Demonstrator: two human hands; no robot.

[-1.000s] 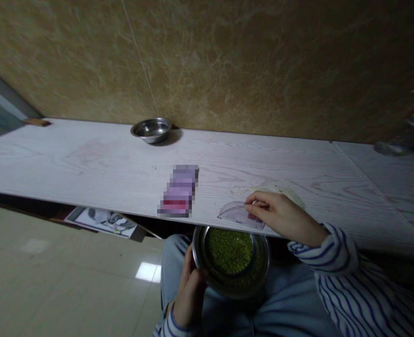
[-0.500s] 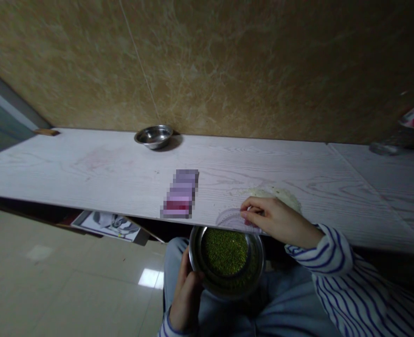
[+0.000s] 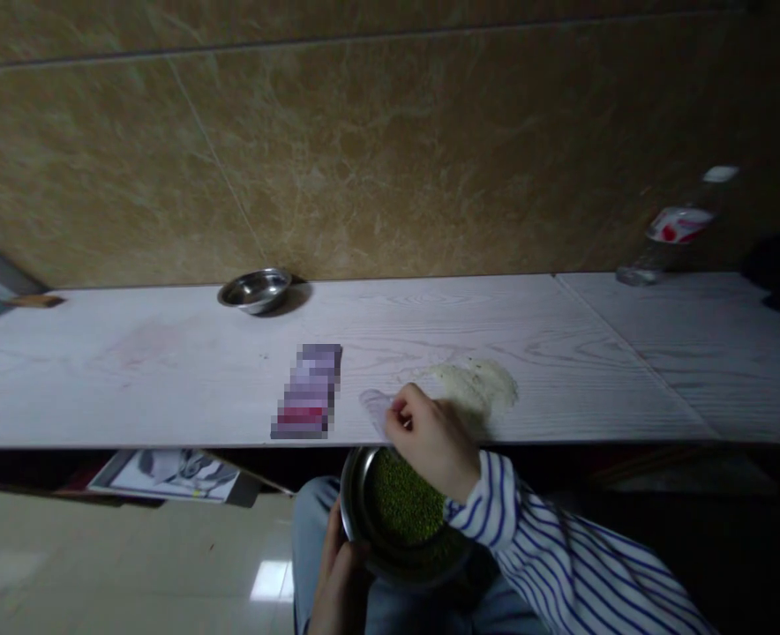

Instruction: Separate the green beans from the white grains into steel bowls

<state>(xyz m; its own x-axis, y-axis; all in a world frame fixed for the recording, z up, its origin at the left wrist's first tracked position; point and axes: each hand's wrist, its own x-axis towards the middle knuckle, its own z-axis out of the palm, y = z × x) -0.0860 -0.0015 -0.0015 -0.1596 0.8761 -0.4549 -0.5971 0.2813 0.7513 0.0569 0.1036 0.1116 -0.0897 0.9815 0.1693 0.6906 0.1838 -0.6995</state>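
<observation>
My left hand (image 3: pixel 337 573) grips the rim of a steel bowl (image 3: pixel 356 520) full of green beans (image 3: pixel 404 496), held on my lap just below the table's front edge. My right hand (image 3: pixel 430 441) rests at that edge above the bowl, fingers closed on a clear plastic protractor (image 3: pixel 375 407) that lies flat on the white wooden table (image 3: pixel 165 379). A pale heap of small grains (image 3: pixel 476 386) is spread on the table just beyond my right hand.
An empty steel bowl (image 3: pixel 256 289) stands at the back by the tiled wall. A blurred-out flat object (image 3: pixel 307 402) lies left of the protractor. A plastic bottle (image 3: pixel 671 229) stands at the far right. A drawer with papers (image 3: pixel 171 474) shows under the table.
My view has swung right and tilted. My right hand has slid the protractor left along the table edge, now over the bean bowl. The left hand still holds the bowl.
</observation>
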